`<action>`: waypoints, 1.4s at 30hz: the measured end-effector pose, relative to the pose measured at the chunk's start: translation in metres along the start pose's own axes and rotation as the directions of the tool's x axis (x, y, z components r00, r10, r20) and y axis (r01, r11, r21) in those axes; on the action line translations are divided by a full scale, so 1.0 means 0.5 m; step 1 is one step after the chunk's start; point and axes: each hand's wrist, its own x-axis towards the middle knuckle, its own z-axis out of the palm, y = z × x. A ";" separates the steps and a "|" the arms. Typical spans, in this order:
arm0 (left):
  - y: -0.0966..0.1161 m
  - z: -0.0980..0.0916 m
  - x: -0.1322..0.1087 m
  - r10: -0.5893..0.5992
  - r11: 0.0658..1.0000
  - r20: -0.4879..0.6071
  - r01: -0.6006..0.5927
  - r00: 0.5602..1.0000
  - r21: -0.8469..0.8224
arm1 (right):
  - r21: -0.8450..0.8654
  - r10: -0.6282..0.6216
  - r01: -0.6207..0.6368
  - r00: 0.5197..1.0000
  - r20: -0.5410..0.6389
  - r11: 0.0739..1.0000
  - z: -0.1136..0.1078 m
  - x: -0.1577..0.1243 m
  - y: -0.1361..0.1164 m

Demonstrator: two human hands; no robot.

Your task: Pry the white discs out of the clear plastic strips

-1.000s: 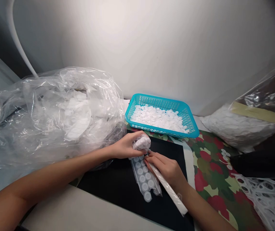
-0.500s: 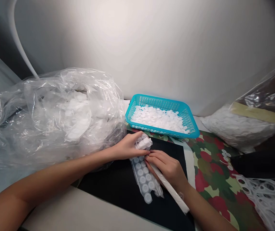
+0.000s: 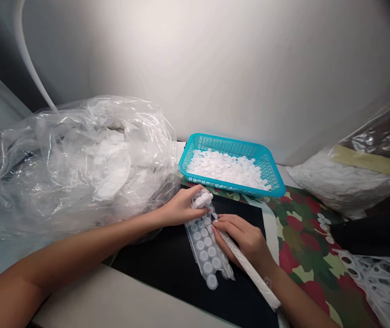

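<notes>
"Where's the piece?"

"Just below the turquoise basket (image 3: 231, 145): a translucent punched plastic strip (image 3: 205, 248), rows of round cups, lying on a black mat (image 3: 154, 259)."

"Hands?"

"Left hand (image 3: 181, 208) closed narrow on the strip's bunched end (image 3: 202, 199). Right hand (image 3: 241, 239) curled around a white rolled tube (image 3: 249, 269), tip at the strip; pressure can't be told."

"Risks?"

"Hard pulling at the left hand could tear the thin strip. The tube tip could snag a cup. A knock on the basket's near rim could spill its white discs (image 3: 227, 171)."

"Room?"

"Tight toward the basket, with a clear plastic bag (image 3: 61, 136) bulging to its left. Open mat lies below it, down to the pale table edge (image 3: 113, 303); camouflage cloth (image 3: 304, 237) lies to its lower right."
</notes>
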 end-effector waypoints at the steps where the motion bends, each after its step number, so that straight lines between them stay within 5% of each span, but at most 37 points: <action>1: -0.001 0.001 0.000 -0.003 1.000 0.000 0.003 1.000 0.001 | -0.003 0.003 -0.003 1.000 0.003 1.000 0.000 0.000 0.000; 20: 0.002 -0.001 -0.001 0.053 0.992 0.106 -0.040 0.993 -0.121 | 0.005 -0.005 0.005 1.000 0.017 1.000 0.007 -0.003 0.006; 34: 0.016 0.005 -0.006 0.059 0.987 0.062 -0.049 0.996 -0.153 | 0.080 0.018 -0.016 1.000 -0.023 0.997 0.007 -0.004 0.011; 42: 0.000 0.001 0.000 -0.056 0.998 -0.025 0.057 0.998 0.008 | 0.122 0.064 -0.058 0.997 -0.051 0.991 0.001 -0.003 0.005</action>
